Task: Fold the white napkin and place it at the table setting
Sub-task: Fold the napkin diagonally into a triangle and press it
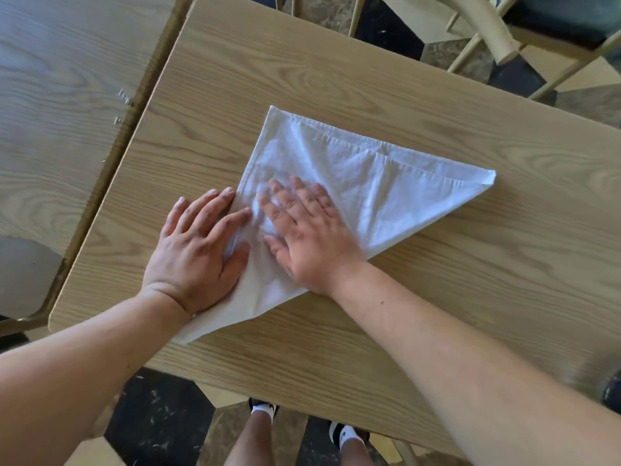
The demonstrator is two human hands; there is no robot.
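The napkin (353,183) lies at the centre of the frame on the table (437,297), already folded into a triangle. The left hand (198,250) and right hand (302,237) press flat on its lower-left part, fingers spread, gripping nothing. Further folds and the placing look still to come; no setting is in view. No readable writing shows; a mark on one sock (346,438) is too small to tell.

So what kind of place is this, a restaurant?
Probably a dining room or café, though no tableware shows. Two wood-grain tables stand pushed together, pale wooden chairs wait beyond, and both hands flatten a white napkin.
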